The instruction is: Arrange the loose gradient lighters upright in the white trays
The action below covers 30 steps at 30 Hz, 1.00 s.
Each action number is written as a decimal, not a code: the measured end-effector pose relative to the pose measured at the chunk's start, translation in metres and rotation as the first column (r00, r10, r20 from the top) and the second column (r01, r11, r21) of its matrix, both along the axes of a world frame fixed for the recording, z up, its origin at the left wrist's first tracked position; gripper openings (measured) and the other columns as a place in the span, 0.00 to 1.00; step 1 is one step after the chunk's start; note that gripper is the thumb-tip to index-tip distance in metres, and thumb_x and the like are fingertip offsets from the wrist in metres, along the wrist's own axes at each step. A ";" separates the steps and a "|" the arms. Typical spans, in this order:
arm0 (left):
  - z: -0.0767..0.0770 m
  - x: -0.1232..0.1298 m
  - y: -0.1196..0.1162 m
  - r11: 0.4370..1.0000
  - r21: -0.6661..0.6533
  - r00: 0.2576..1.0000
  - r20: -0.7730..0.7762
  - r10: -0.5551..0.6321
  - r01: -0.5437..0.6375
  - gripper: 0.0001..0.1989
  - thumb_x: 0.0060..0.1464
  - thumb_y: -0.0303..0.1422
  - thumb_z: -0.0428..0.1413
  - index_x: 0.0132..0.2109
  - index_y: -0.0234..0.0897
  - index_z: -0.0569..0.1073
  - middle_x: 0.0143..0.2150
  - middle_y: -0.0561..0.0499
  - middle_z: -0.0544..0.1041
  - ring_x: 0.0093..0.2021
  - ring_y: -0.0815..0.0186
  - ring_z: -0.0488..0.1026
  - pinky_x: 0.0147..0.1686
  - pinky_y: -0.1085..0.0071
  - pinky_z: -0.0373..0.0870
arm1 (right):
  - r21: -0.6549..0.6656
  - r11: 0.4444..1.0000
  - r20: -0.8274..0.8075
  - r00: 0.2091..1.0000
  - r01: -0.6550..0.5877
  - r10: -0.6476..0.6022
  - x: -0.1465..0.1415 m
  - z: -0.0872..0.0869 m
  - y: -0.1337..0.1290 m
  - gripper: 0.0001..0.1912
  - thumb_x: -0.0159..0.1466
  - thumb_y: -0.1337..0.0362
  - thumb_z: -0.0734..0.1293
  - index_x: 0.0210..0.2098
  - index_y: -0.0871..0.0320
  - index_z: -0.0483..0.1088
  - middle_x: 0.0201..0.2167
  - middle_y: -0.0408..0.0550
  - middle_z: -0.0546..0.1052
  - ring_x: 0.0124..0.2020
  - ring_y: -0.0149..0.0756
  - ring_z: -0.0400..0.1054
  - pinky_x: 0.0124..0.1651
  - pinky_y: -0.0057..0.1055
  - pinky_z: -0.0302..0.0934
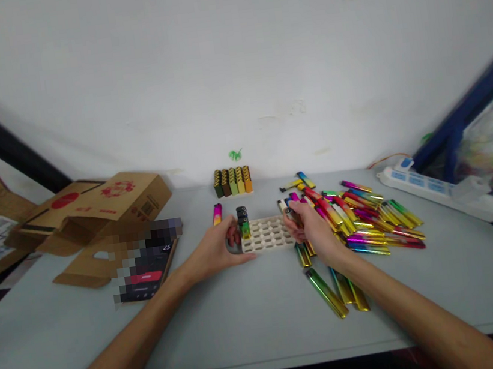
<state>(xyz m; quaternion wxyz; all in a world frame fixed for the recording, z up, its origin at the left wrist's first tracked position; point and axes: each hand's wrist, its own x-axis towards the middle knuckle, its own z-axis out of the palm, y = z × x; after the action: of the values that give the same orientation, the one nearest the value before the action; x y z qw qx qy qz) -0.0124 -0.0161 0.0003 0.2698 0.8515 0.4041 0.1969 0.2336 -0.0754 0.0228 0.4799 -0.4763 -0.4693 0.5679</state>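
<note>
A white tray with rows of holes (271,234) lies in the middle of the table. My left hand (218,245) is closed around its left end, thumb along the front edge. Several lighters with dark tops (243,224) stand upright in the tray's left column. Over the tray's right end, my right hand (313,227) has its fingers closed on a lighter (289,211), mostly hidden by the fingers. Beside and behind that hand spreads a loose pile of shiny coloured lighters (364,217). A pink and yellow lighter (217,214) is just beyond my left hand.
Near the wall stands a filled block of upright lighters (232,181). On the left lie opened cardboard boxes (134,193) and a dark, partly blurred flat device (149,270). A white power strip (438,189) sits at the right. Several lighters (327,292) lie in front of my right hand.
</note>
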 end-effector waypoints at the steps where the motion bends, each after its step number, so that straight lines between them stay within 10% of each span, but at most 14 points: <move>1: -0.001 0.000 0.000 1.000 0.007 1.000 -0.003 0.004 -0.004 0.29 0.44 0.51 0.70 0.37 0.41 0.61 0.33 0.56 0.69 0.32 0.64 0.67 0.32 0.70 0.61 | 0.007 1.000 0.025 1.000 0.018 -0.018 -0.002 0.001 -0.002 0.28 0.68 0.42 0.58 0.19 0.53 0.55 0.16 0.36 0.52 0.18 0.27 0.43 0.22 0.30 0.39; 30: -0.001 0.000 -0.001 1.000 0.013 1.000 0.026 0.003 -0.003 0.30 0.43 0.52 0.70 0.37 0.41 0.62 0.32 0.57 0.69 0.31 0.65 0.67 0.32 0.70 0.62 | -0.045 0.997 -0.052 0.997 -0.065 0.063 -0.002 0.000 -0.003 0.23 0.67 0.49 0.57 0.20 0.53 0.54 0.16 0.35 0.51 0.17 0.28 0.40 0.20 0.29 0.36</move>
<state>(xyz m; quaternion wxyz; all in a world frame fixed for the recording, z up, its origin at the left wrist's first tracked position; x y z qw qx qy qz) -0.0128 -0.0167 -0.0008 0.2692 0.8500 0.4004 0.2112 0.2312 -0.0780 0.0226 0.4619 -0.4575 -0.4586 0.6058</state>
